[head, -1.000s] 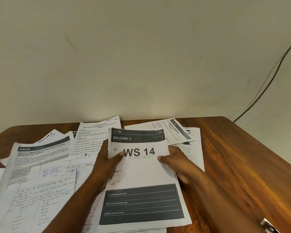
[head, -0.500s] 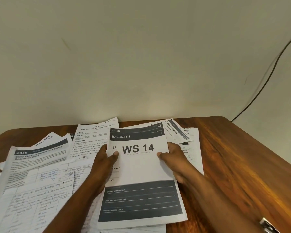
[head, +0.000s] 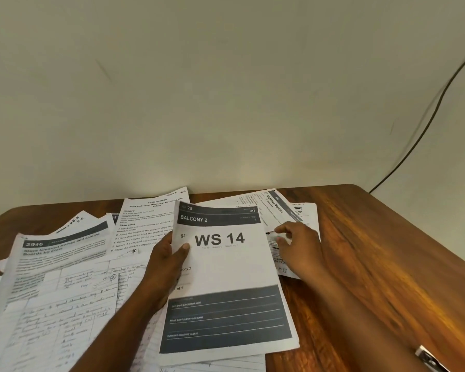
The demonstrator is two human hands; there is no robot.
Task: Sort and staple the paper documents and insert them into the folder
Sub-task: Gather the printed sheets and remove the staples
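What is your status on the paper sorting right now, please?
Left hand pinches the WS 14 sheet at its left edge. Right hand reaches over the papers beside it. No folder in view.

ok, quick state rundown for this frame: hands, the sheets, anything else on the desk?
left hand: pinches the WS 14 sheet's left edge
right hand: off the sheet, fingers loosely curled over the papers to its right
WS 14 sheet: face up, top of pile
Organize Napkins sheet: skewed, partly covered
2946 sheet: face up, left
table: papers scattered, unstapled
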